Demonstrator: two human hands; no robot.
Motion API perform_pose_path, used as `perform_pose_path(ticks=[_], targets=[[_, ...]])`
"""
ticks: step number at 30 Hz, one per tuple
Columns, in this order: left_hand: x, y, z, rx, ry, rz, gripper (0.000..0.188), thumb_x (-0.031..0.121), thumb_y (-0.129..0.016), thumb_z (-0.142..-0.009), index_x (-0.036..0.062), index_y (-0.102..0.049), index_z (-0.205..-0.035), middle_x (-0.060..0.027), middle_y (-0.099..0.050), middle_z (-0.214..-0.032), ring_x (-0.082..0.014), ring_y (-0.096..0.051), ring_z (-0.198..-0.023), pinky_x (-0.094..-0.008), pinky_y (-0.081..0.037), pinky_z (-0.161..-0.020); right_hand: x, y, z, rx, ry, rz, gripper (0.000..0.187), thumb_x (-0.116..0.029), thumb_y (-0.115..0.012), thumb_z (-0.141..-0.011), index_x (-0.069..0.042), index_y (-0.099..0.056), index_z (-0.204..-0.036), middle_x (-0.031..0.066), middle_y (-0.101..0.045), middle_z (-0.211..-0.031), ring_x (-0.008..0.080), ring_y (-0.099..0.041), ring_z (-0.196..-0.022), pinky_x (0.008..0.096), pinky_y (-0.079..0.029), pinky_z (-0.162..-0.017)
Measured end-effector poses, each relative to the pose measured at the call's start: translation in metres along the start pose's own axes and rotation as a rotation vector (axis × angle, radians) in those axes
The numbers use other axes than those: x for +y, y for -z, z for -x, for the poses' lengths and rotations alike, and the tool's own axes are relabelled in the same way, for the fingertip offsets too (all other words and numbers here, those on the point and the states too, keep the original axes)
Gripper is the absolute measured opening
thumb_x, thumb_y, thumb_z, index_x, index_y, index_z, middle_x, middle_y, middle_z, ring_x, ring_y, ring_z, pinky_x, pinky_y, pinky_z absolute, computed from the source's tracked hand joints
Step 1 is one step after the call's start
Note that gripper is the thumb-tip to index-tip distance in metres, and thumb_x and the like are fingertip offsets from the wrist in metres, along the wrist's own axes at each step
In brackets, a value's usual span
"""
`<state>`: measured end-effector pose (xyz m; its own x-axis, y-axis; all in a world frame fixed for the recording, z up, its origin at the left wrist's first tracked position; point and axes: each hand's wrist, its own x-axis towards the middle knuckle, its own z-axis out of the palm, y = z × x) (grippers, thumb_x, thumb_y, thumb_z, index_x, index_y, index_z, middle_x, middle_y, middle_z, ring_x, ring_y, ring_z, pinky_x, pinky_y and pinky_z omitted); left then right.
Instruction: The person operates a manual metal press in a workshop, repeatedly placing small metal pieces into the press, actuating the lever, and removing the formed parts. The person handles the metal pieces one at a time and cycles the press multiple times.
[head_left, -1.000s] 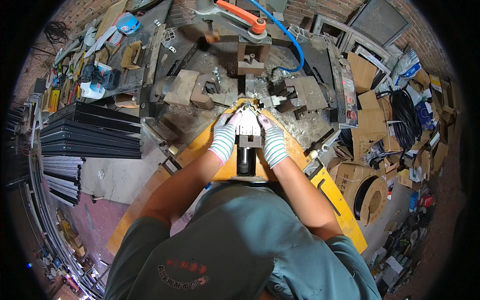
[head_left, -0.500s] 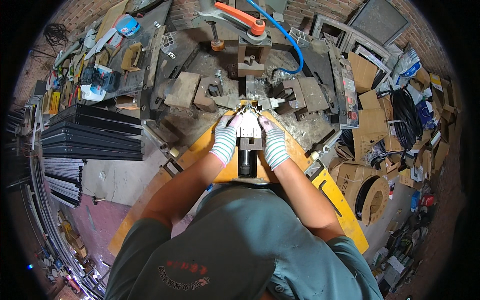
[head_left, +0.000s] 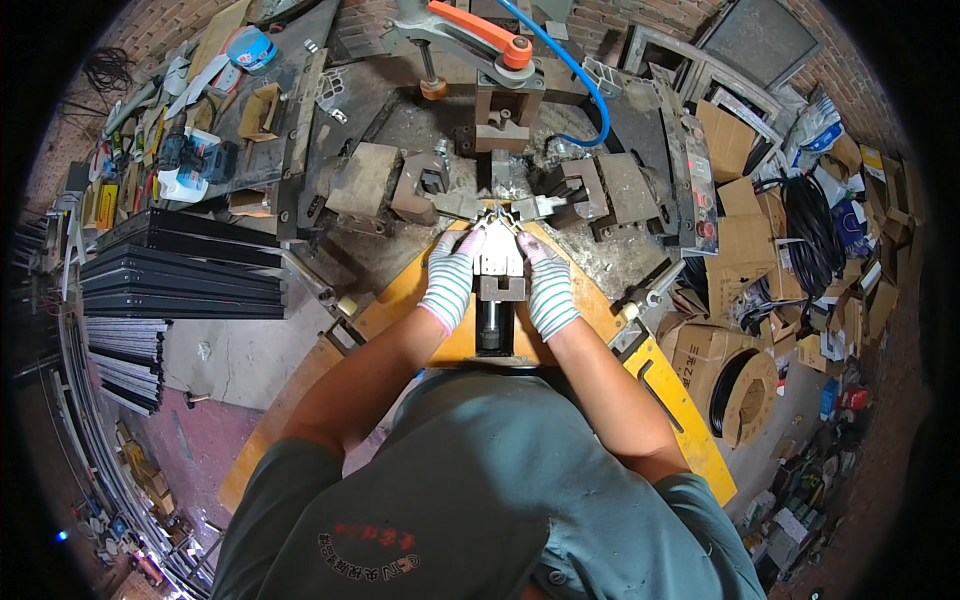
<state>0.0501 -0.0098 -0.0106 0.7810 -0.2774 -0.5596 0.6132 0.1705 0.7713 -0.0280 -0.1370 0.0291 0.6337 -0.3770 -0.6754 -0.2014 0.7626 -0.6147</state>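
Both hands wear white gloves with green stripes and meet around the centre of a metal machine. My left hand [head_left: 451,275] is closed, its fingertips pinching the left side of a small angled metal profile piece [head_left: 499,218]. On the opposite side my right hand [head_left: 547,279] is closed on that piece in the same way. Its peak points away from me, between two steel jaws [head_left: 458,205]. A bright, pointed metal block [head_left: 501,260] lies between my hands, above a dark grooved clamp [head_left: 502,289]. Finger cover and glare hide the piece's finer shape.
An orange-handled clamp arm [head_left: 470,28] and a blue hose [head_left: 588,85] stand beyond the jaws. Black profiles [head_left: 185,265] are stacked at left, near a cordless drill [head_left: 190,152]. Cardboard boxes [head_left: 738,245] and a cable spool [head_left: 745,400] crowd the right. Yellow plates [head_left: 680,420] flank the machine.
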Motion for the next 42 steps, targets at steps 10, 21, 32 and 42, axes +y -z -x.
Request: perform_pose_path(ticks=[10, 21, 32, 42], targets=[[0.0014, -0.0013, 0.0027, 0.004, 0.002, 0.008, 0.017, 0.018, -0.068, -0.098, 0.0025, -0.067, -0.105, -0.0029, -0.069, -0.087, -0.0099, -0.063, -0.072, -0.0251, -0.053, -0.065, 0.0052, 0.0025, -0.0022, -0.009, 0.017, -0.034, 0.04, -0.025, -0.07, -0.098, 0.0, -0.064, -0.128, 0.0108, -0.072, -0.11, 0.0206, -0.07, -0.093, 0.0333, -0.057, -0.081], [0.0047, -0.0039, 0.0079, 0.015, -0.008, -0.01, 0.02, 0.02, -0.07, -0.096, 0.003, -0.068, -0.108, -0.0014, -0.069, -0.088, -0.0086, -0.062, -0.073, -0.0247, -0.051, -0.065, 0.0019, 0.0009, 0.0003, 0.0, 0.019, -0.013, 0.039, -0.024, -0.07, -0.097, 0.0, -0.065, -0.126, 0.0107, -0.073, -0.109, 0.0201, -0.071, -0.092, 0.0322, -0.057, -0.08], [0.0064, -0.0031, 0.007, 0.023, 0.017, -0.025, 0.02, 0.016, -0.069, -0.096, 0.0016, -0.068, -0.109, -0.005, -0.071, -0.093, -0.0121, -0.067, -0.079, -0.0249, -0.054, -0.071, 0.004, -0.0009, -0.0017, 0.065, -0.014, -0.041, 0.037, -0.024, -0.071, -0.097, 0.001, -0.066, -0.125, 0.0101, -0.073, -0.106, 0.0191, -0.07, -0.089, 0.0314, -0.057, -0.078], [-0.0005, 0.0007, -0.0007, 0.007, 0.04, 0.013, 0.019, 0.012, -0.067, -0.097, 0.0001, -0.066, -0.112, -0.0074, -0.072, -0.098, -0.0154, -0.07, -0.083, -0.0279, -0.058, -0.073, 0.0014, -0.0044, 0.0, 0.057, 0.026, -0.014, 0.038, -0.023, -0.07, -0.097, 0.002, -0.065, -0.125, 0.0105, -0.072, -0.105, 0.0204, -0.07, -0.088, 0.0325, -0.057, -0.078]])
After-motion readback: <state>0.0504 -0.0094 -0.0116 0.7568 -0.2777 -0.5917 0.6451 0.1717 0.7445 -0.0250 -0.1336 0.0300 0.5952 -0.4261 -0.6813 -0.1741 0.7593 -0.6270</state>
